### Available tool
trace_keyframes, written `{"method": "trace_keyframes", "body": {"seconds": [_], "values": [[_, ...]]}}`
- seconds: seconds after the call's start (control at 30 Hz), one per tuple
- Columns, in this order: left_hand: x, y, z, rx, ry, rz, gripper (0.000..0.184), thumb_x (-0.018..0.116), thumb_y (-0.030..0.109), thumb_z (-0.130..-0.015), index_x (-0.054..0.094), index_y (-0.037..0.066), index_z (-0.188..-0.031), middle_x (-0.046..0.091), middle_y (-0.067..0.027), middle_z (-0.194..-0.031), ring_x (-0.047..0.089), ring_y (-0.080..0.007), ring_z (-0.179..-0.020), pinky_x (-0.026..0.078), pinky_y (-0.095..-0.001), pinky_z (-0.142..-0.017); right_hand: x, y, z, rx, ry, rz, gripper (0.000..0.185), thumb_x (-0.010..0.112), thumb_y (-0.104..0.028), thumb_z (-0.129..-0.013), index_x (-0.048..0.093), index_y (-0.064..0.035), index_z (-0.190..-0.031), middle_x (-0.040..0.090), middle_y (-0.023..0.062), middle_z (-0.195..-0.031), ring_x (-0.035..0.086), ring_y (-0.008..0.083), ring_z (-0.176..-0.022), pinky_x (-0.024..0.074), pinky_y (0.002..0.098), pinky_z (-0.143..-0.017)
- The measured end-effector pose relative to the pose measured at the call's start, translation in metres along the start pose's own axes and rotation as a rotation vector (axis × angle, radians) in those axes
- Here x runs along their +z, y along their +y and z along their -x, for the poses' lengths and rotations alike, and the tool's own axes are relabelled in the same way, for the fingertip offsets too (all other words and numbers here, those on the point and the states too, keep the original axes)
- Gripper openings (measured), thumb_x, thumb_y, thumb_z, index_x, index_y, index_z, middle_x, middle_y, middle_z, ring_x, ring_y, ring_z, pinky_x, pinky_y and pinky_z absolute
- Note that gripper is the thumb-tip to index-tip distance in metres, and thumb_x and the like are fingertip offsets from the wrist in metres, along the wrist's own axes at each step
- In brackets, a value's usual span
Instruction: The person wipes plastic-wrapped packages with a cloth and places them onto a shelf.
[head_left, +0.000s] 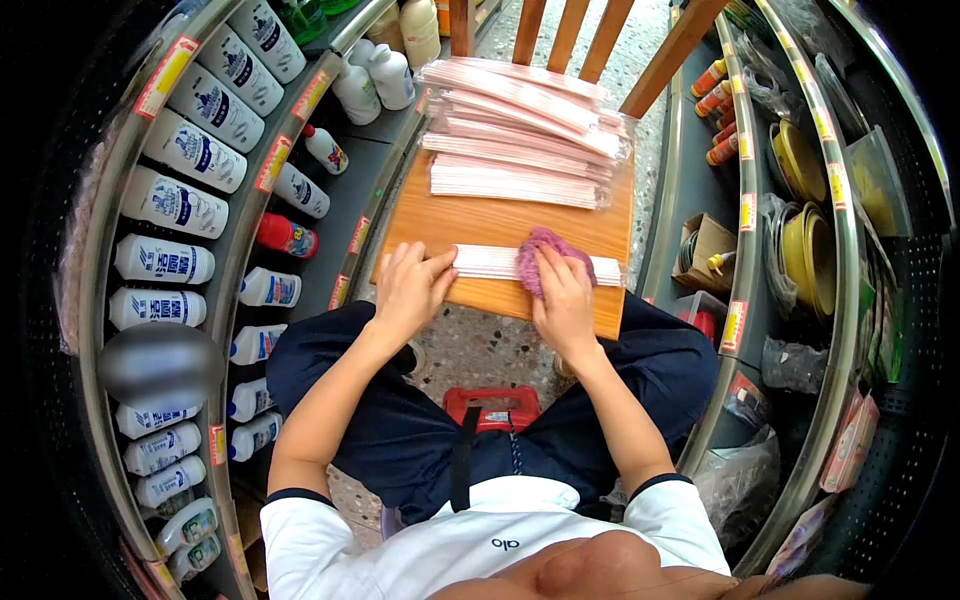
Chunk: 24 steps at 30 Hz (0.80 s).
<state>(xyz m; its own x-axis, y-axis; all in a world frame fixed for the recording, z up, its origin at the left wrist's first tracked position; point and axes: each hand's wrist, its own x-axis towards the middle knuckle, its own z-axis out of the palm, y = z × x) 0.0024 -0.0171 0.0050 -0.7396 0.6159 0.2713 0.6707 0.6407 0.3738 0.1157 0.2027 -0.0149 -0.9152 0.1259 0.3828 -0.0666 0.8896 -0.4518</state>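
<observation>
A flat pack of thin white sticks (488, 262) in clear wrap lies crosswise near the front edge of the wooden chair seat (480, 218). At its left end, my left hand (412, 288) pinches the pack between thumb and fingers. My right hand (566, 305) is closed on a crumpled purple cloth (545, 245), which presses on the pack right of its middle. Farther back on the seat lies a loose pile of similar pinkish-white packs (525, 135). The exact kind of stick cannot be made out.
Shelves of white bottles (195, 150) line my left side. On the right, shelves hold yellow round dishes (808, 260), orange-capped containers (712, 95) and a cardboard box (706, 250). Wooden chair slats (568, 35) rise behind the pile. A red plastic object (492, 405) sits between my legs.
</observation>
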Motion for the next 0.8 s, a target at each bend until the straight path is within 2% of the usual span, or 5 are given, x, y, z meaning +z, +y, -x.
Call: {"method": "trace_keyframes", "body": {"seconds": [0.2,0.57,0.67,0.77,0.8], "values": [[-0.002,0.002,0.0,-0.021,-0.021,-0.009,0.03,0.073,0.024,-0.084,0.075,0.012,-0.111,0.056,-0.0079,-0.08,0.055,-0.0259,-0.082,0.042,-0.0386,-0.077,-0.02,0.025,0.012,0.073,0.049,0.051,0.055,0.061,0.003,-0.072,0.058,0.0051,-0.126,0.058,0.0182,-0.131,0.053,0.0361,-0.109,0.0433,0.0436,-0.1],[-0.004,0.007,0.0,-0.054,-0.027,-0.01,0.03,0.073,0.023,-0.084,0.075,0.011,-0.111,0.055,-0.0089,-0.08,0.054,-0.0264,-0.083,0.042,-0.0386,-0.077,-0.037,0.055,0.026,0.19,0.137,0.081,0.049,0.056,0.004,-0.074,0.059,0.0064,-0.124,0.059,0.019,-0.129,0.051,0.0385,-0.115,0.0399,0.0435,-0.105],[0.0,0.004,0.002,-0.054,-0.008,0.036,0.029,0.072,0.021,-0.084,0.074,0.009,-0.11,0.058,-0.0106,-0.083,0.055,-0.0274,-0.084,0.041,-0.0398,-0.077,-0.041,0.065,0.031,0.262,0.179,0.033,0.046,0.056,0.003,-0.078,0.058,0.0061,-0.124,0.06,0.0198,-0.126,0.052,0.0386,-0.116,0.0407,0.043,-0.104],[0.004,0.0,0.002,-0.013,0.022,0.049,0.031,0.074,0.02,-0.083,0.072,0.008,-0.111,0.056,-0.0102,-0.083,0.055,-0.0286,-0.085,0.044,-0.0393,-0.08,-0.039,0.084,0.036,0.389,0.262,-0.046,0.039,0.055,-0.001,-0.084,0.06,0.0047,-0.122,0.063,0.0206,-0.121,0.056,0.0383,-0.112,0.043,0.0436,-0.101],[0.004,0.0,0.002,-0.017,0.004,0.061,0.033,0.074,0.019,-0.083,0.07,0.007,-0.113,0.056,-0.011,-0.086,0.054,-0.0294,-0.088,0.044,-0.0399,-0.081,-0.041,0.092,0.037,0.422,0.294,-0.106,0.031,0.054,-0.004,-0.088,0.063,0.0036,-0.116,0.066,0.0215,-0.115,0.06,0.0405,-0.104,0.0466,0.0434,-0.094]]}}
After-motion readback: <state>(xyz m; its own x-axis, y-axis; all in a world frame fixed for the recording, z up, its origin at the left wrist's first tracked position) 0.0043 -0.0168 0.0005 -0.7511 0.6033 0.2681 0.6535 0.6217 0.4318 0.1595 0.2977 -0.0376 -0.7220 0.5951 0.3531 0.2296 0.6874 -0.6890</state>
